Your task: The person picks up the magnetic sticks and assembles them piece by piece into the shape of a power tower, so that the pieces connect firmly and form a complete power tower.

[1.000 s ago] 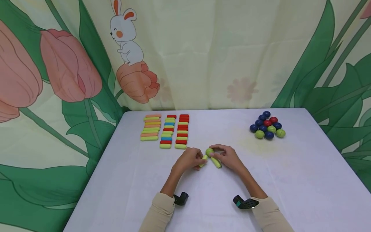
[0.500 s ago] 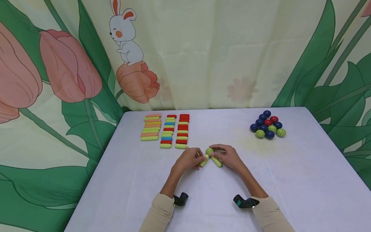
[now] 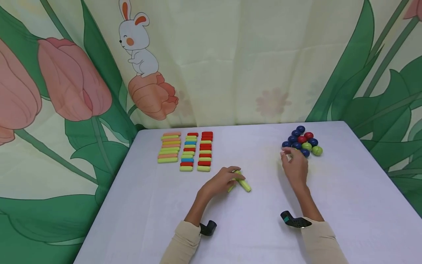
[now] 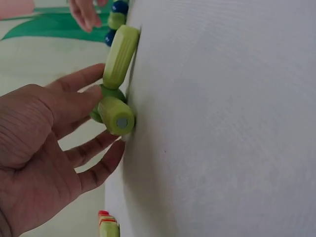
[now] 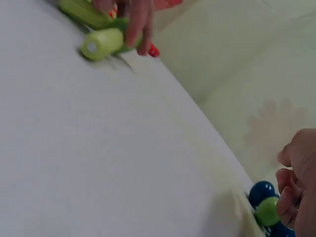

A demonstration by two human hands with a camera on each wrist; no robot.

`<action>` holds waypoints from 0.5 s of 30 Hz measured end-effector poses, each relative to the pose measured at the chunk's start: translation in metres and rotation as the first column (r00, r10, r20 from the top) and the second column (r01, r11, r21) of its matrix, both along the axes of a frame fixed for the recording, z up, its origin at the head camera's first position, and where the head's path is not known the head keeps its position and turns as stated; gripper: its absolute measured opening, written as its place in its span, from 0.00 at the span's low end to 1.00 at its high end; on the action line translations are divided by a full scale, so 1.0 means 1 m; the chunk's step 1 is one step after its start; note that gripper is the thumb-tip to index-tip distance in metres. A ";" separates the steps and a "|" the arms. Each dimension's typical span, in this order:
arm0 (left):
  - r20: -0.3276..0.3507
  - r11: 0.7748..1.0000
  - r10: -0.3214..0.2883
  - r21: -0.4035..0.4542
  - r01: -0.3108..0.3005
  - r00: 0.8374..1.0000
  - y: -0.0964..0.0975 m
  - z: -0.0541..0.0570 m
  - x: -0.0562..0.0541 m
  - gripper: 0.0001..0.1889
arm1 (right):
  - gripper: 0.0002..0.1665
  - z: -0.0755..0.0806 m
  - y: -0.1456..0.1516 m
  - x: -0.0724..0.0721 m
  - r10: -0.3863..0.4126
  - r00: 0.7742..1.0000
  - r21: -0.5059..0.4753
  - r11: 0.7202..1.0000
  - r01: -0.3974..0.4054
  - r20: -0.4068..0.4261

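My left hand [image 3: 221, 182] bends over a green ball [image 4: 114, 93] that has two light-green rods meeting at it in a V. In the left wrist view my thumb and index finger pinch around the ball, while the other fingers spread below. One rod [image 4: 121, 54] points away; the other rod [image 4: 111, 109] shows a grey disc at its end. My right hand [image 3: 296, 168] hovers at the near side of a ball cluster, fingers loosely bent with nothing between them. A green ball [image 5: 267, 211] and a blue ball [image 5: 261, 192] lie right by its fingertips.
Blue balls [image 3: 292, 139], red balls [image 3: 308, 135] and green balls [image 3: 317, 150] lie together at the back right. Three columns of short rods lie at the back left: orange and green [image 3: 169, 148], mixed with blue [image 3: 188, 160], and red and green [image 3: 205, 146]. A patterned curtain [image 3: 217, 73] hangs behind the table.
My right hand has left the green ball and rods and moved right and back to the ball cluster. My left hand has shifted its fingers over the green ball. The view has tilted slightly.
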State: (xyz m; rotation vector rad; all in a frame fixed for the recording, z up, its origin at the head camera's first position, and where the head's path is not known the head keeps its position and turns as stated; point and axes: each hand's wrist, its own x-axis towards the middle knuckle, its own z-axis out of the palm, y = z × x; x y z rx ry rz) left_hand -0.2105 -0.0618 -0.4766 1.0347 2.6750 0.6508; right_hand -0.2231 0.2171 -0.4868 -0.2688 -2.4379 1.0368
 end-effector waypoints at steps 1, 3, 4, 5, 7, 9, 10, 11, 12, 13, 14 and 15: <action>-0.002 1.000 0.005 0.004 -0.005 1.000 0.000 0.000 0.001 0.17 | 0.16 0.002 0.007 -0.001 -0.024 1.000 0.037 0.999 0.024 0.006; 0.001 0.999 0.039 0.008 -0.039 0.999 0.000 0.003 0.003 0.16 | 0.18 0.004 0.018 -0.002 -0.055 0.998 0.110 0.993 0.051 0.033; 0.010 0.998 0.067 0.008 -0.067 0.998 -0.001 0.004 0.004 0.16 | 0.20 0.005 0.022 -0.003 -0.061 0.997 0.145 0.988 0.052 0.056; 0.017 0.995 0.096 0.009 -0.096 0.995 -0.002 0.005 0.004 0.15 | 0.20 0.005 0.026 -0.003 -0.062 0.996 0.182 0.982 0.050 0.064; 0.037 0.987 0.161 0.003 -0.162 0.986 -0.003 0.007 0.006 0.14 | 0.22 0.002 0.031 -0.004 -0.060 0.995 0.258 0.965 0.037 0.083; 0.054 0.977 0.213 0.003 -0.213 0.976 -0.006 0.008 0.007 0.13 | 0.22 0.000 0.033 -0.005 -0.054 0.994 0.317 0.948 0.022 0.094; 0.070 0.971 0.236 0.006 -0.237 0.969 -0.007 0.007 0.007 0.13 | 0.22 -0.002 0.034 -0.005 -0.049 0.994 0.344 0.939 0.012 0.099; 0.083 0.967 0.254 0.013 -0.256 0.964 -0.008 0.007 0.007 0.13 | 0.23 -0.003 0.035 -0.005 -0.045 0.994 0.371 0.929 0.004 0.103; 0.093 0.963 0.266 0.019 -0.268 0.960 -0.009 0.006 0.007 0.13 | 0.23 -0.004 0.036 -0.005 -0.042 0.993 0.391 0.920 -0.003 0.107; 0.103 0.959 0.277 0.026 -0.281 0.955 -0.010 0.005 0.007 0.13 | 0.24 -0.005 0.037 -0.005 -0.038 0.993 0.408 0.913 -0.010 0.110; 0.117 0.955 0.288 0.036 -0.294 0.950 -0.011 0.004 0.007 0.12 | 0.24 -0.006 0.038 -0.005 -0.033 0.993 0.419 0.908 -0.017 0.112; 0.131 0.951 0.298 0.046 -0.306 0.945 -0.012 0.003 0.007 0.12 | 0.25 -0.007 0.038 -0.005 -0.027 0.992 0.425 0.905 -0.028 0.122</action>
